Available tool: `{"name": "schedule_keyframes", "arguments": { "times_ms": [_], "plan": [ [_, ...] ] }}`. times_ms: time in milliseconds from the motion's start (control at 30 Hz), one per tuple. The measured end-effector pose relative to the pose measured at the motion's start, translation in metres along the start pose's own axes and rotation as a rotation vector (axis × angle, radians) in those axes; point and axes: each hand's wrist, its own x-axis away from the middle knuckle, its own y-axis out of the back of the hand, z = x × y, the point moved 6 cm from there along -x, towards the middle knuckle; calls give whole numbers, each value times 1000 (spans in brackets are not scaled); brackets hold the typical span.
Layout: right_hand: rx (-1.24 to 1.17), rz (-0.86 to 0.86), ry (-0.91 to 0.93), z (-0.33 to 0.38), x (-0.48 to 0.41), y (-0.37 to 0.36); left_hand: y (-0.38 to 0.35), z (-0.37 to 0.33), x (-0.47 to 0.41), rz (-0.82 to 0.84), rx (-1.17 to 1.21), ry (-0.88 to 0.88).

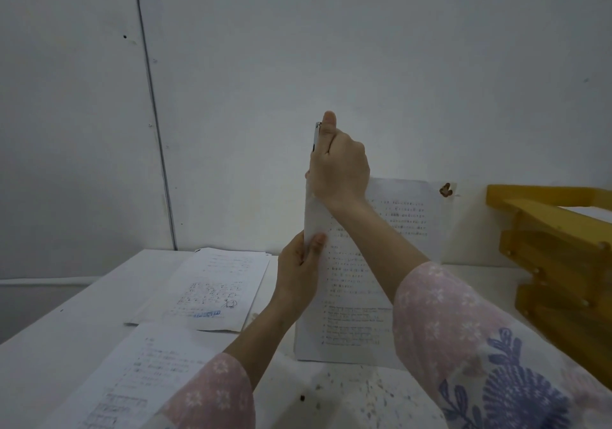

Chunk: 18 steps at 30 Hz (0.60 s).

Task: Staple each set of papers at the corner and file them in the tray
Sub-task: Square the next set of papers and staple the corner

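Rightward, yellow tray (543, 194) (sleeved arm (381, 241) across papers (351, 312))

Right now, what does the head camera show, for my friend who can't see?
The right hand grips a stapler at the top corner of a paper set, which the left hand holds upright. Other papers lie left; a yellow wooden tray stands right.

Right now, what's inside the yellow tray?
Some white paper shows in the top tier of the tray. The lower tiers' insides are hidden by their wooden fronts.
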Motion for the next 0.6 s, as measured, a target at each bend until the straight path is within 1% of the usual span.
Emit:
{"name": "schedule_keyframes", "arguments": {
  "times_ms": [100, 200, 400, 600],
  "plan": [
    [27, -8, 6, 0, 0, 3, 0, 0, 0, -5, -8, -1],
    [61, 24, 9, -1, 1, 1, -2, 1, 0, 4, -12, -2],
    [54, 43, 22, 1, 3, 0, -4, 2, 0, 1, -26, -4],
    [-67, 75, 21, -5, 1, -9, -2, 7, -2, -22, -63, 6]
  ]
}}
